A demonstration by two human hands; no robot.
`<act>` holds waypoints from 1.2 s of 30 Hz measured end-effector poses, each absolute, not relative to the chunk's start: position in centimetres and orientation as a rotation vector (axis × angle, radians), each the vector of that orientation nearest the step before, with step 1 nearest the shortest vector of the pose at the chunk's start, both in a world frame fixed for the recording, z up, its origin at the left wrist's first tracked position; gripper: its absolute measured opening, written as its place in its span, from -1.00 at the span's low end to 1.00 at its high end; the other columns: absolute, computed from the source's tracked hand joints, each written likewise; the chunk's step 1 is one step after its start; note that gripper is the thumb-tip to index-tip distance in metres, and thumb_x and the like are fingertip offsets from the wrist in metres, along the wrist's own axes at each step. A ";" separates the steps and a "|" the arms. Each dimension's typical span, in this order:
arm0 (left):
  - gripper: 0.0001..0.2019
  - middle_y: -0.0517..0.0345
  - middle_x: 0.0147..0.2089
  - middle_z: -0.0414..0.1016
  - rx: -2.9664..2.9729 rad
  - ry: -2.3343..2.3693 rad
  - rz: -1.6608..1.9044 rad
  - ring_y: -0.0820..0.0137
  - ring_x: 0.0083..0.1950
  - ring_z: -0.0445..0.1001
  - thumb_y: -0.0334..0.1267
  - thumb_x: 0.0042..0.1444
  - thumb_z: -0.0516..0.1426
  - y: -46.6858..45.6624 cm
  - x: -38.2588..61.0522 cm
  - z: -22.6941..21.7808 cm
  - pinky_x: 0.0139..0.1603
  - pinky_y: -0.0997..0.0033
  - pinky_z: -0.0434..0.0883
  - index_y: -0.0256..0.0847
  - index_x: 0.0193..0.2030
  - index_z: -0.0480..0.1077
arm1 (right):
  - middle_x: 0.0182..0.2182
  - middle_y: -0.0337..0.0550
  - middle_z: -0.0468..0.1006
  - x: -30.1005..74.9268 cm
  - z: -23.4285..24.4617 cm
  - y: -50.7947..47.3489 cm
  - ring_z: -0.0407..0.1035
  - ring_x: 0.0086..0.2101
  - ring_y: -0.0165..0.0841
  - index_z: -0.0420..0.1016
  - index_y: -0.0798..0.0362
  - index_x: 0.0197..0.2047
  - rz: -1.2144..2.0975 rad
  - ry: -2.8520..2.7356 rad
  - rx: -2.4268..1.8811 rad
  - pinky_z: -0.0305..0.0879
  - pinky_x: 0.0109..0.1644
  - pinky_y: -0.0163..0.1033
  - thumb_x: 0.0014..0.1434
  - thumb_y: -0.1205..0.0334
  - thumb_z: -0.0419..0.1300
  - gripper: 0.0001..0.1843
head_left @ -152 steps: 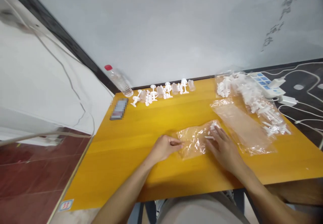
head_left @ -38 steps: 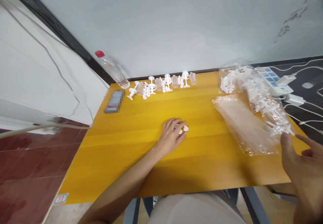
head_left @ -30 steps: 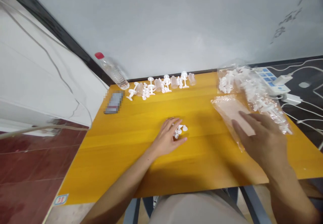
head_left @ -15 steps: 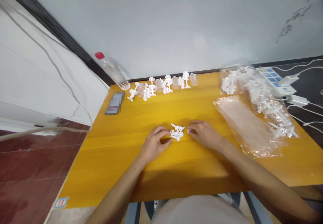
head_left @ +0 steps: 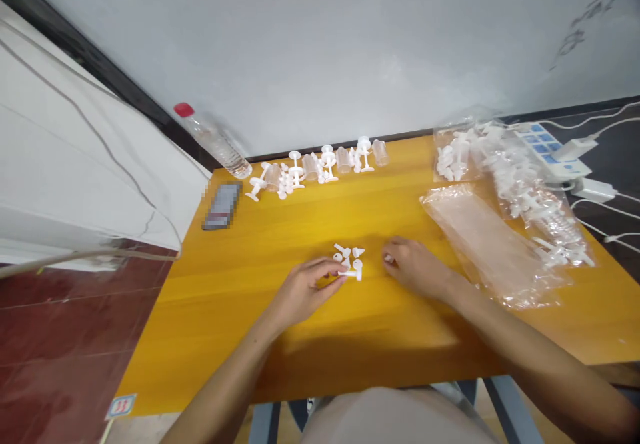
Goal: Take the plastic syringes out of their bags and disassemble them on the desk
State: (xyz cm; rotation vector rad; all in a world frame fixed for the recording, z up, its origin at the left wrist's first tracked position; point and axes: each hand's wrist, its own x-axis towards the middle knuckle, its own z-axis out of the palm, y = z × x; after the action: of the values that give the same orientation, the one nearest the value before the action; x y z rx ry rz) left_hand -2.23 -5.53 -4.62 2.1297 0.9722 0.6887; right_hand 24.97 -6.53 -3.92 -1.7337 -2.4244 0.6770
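In the middle of the table, my left hand (head_left: 313,284) pinches a small white plastic piece with a thin stem and a wider end (head_left: 354,273) between thumb and fingertips. Just beyond it lies a loose cluster of similar small white plastic parts (head_left: 345,253), some with stems and some cone-shaped. My right hand (head_left: 413,264) is to the right of the cluster, fingers curled. A bit of white shows at its fingertips; most of that piece is hidden by the fingers.
Along the back edge stand white stemmed parts (head_left: 295,167) and clear plastic cups (head_left: 344,160). A water bottle (head_left: 220,147) and a phone (head_left: 223,205) are at the left. Flat plastic bags (head_left: 490,244), filled bags (head_left: 515,177) and a power strip (head_left: 550,151) occupy the right.
My left hand has closed on a white stemmed piece from the cluster and raised it slightly. The right hand has drawn a little to the right, away from the parts.
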 end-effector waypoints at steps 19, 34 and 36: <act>-0.75 0.05 -0.09 0.68 2.522 1.207 0.564 0.27 0.00 0.53 -0.39 0.13 0.21 25.4 19.3 1.7 0.11 0.29 0.38 -0.25 -0.05 0.62 | -0.29 -0.06 0.64 36.3 7.1 18.9 0.53 -0.24 -0.28 0.65 0.18 0.01 0.571 -1.890 -2.193 0.44 -0.10 -0.17 0.17 0.26 0.36 -0.66; -0.59 -0.03 0.08 0.62 2.584 1.372 0.234 0.13 0.19 0.48 -0.40 0.17 0.19 26.5 20.0 -2.8 0.29 0.06 0.23 -0.16 0.17 0.45 | -0.16 -0.02 0.66 34.7 -3.7 26.0 0.54 -0.09 -0.21 0.67 0.19 -0.04 0.520 -2.008 -2.112 0.44 0.08 -0.20 0.04 0.36 0.38 -0.63; -0.59 -0.03 0.09 0.62 2.575 1.359 0.265 0.12 0.19 0.49 -0.37 0.16 0.20 26.2 19.8 -2.4 0.29 0.06 0.24 -0.18 0.17 0.46 | -0.20 -0.11 0.67 34.6 -3.9 26.1 0.54 -0.11 -0.24 0.67 0.15 -0.03 0.545 -2.011 -2.082 0.45 0.05 -0.26 0.01 0.38 0.38 -0.60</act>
State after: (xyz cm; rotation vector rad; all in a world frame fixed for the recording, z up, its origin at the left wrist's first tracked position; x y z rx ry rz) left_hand 19.76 26.18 -2.40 2.5751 1.3586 0.2651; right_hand 34.61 26.06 -3.89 -2.0818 -2.0114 0.5449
